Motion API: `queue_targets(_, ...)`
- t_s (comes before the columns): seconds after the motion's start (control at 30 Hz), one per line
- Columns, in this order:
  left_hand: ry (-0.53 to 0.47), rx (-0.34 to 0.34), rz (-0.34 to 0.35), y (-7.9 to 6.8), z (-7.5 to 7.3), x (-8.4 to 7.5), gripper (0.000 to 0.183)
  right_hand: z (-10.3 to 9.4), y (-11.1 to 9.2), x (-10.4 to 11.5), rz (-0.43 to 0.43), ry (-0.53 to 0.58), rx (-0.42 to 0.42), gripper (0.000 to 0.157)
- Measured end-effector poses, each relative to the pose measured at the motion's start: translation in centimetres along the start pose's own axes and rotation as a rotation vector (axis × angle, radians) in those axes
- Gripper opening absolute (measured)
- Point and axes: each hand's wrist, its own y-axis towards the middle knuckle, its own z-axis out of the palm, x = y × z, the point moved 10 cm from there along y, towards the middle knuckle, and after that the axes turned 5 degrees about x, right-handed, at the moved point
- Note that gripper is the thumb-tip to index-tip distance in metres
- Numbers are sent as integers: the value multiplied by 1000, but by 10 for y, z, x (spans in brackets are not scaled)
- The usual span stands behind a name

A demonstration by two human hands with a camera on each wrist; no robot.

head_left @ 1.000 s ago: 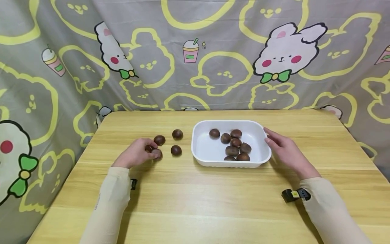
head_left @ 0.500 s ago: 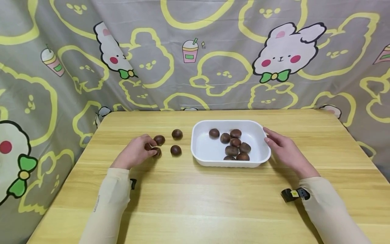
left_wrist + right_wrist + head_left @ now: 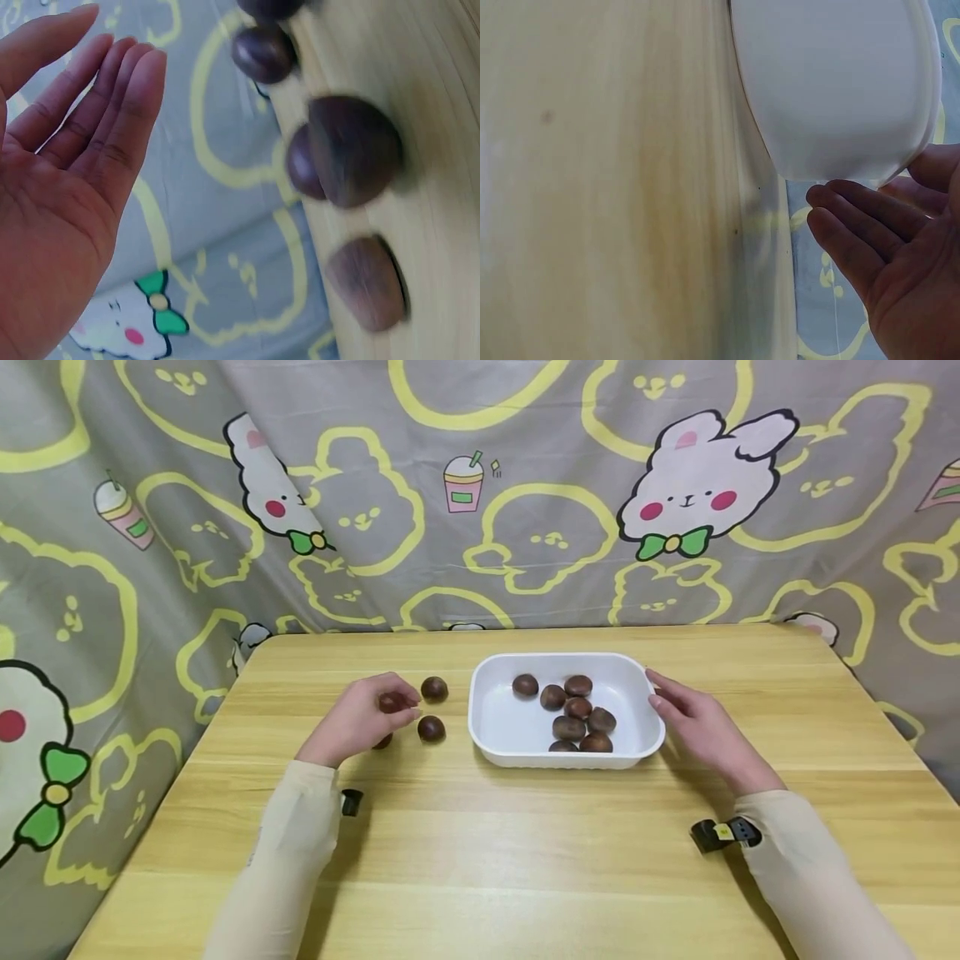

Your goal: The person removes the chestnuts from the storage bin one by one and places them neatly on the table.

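A white tray (image 3: 501, 720) on the wooden table (image 3: 525, 860) holds several brown chestnuts (image 3: 573, 714). To its left lie loose chestnuts: one at the back (image 3: 433, 688), one nearer (image 3: 431, 727), one showing past my left fingers (image 3: 388, 702), and one half hidden under that hand (image 3: 382, 742). My left hand (image 3: 360, 718) hovers over them. In the left wrist view its fingers (image 3: 112, 97) are straight and hold nothing, with chestnuts (image 3: 352, 150) on the table beyond. My right hand (image 3: 693, 718) rests with straight fingers (image 3: 855, 225) against the tray's right end (image 3: 832, 82).
A grey curtain (image 3: 480, 485) printed with rabbits and yellow outlines hangs close behind the table and along its left side. A small black wrist camera (image 3: 723, 833) sits on my right sleeve. Bare tabletop lies in front of both arms.
My left hand has lifted and moved right and back from the nearest loose chestnuts, and its fingers have straightened. The right hand and tray stay put.
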Motion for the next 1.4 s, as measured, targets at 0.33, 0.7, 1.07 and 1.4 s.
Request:
queue_targets(0.33, -129, 82, 139, 25, 37, -46, 11, 0, 0, 0, 8, 3, 7, 55)
queue_targets(0.7, -94, 173, 244, 51, 80, -81, 15, 2, 0, 0, 19, 5, 17, 55)
queue_targets(1.07, 43, 279, 344, 70, 126, -112, 28, 2, -1, 0, 10, 1, 10, 55)
queue_targets(1.4, 200, 341, 294, 84, 158, -117, 30, 1, -1, 1, 3, -5, 5, 55)
